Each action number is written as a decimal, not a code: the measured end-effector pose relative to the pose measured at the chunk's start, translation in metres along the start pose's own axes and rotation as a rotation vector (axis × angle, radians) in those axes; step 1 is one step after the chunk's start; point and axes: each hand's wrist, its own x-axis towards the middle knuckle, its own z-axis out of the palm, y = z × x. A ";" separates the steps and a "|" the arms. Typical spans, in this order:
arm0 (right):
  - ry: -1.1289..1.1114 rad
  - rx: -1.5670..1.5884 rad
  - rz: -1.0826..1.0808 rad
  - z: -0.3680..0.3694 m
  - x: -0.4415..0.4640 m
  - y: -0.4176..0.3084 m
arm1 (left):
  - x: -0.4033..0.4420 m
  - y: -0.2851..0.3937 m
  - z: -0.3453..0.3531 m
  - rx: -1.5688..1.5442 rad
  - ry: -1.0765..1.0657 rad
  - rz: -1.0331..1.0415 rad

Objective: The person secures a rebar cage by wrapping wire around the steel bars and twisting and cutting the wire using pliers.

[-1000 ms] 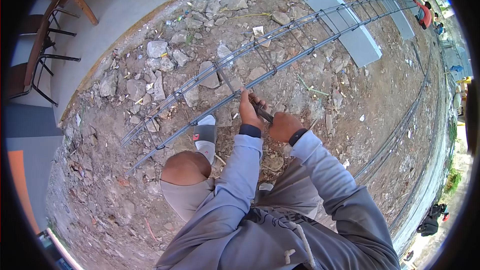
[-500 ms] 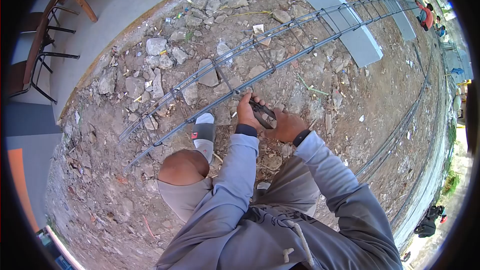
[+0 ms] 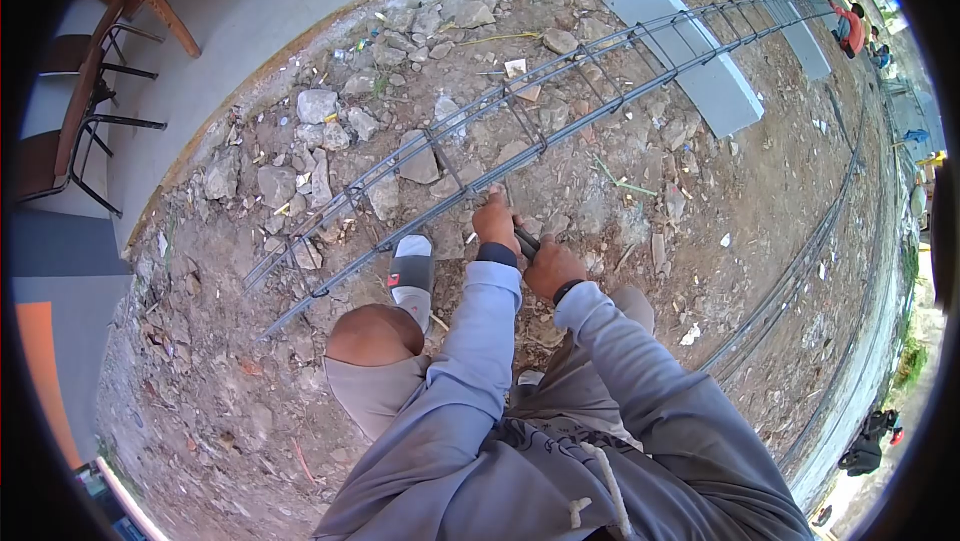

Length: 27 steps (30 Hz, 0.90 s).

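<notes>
Stony, dry ground (image 3: pixel 230 431) fills most of the frame, and at the upper left we see brown chairs (image 3: pixel 38 161) on a smooth floor. Across the centre, up to the upper right, lies the long steel cage (image 3: pixel 543 147), which passes over two grey slabs (image 3: pixel 700 66). Near the middle of the frame, just below the lower bars of this cage, our two hands are close together on one dark tool (image 3: pixel 526 239). Our left hand (image 3: pixel 495 221) is closed around its upper part, with the fingertips next to the bars; whether they touch, we cannot tell. Our right hand (image 3: pixel 556 270) is clamped on its lower end. Half a second ago the two handles were spread apart; now they appear as one bar. Our right hand has also moved a little lower and to the left, while the cage stays in its place.
</notes>
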 end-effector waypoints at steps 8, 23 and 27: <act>-0.382 0.199 0.061 0.003 0.026 0.013 | 0.002 -0.004 -0.008 0.278 0.048 0.140; -0.063 -0.226 -0.169 -0.047 -0.011 -0.002 | 0.003 -0.026 -0.021 -0.509 -0.574 -0.076; 0.264 -0.293 -0.093 -0.008 -0.022 0.007 | -0.003 -0.017 -0.007 -0.360 -0.309 -0.091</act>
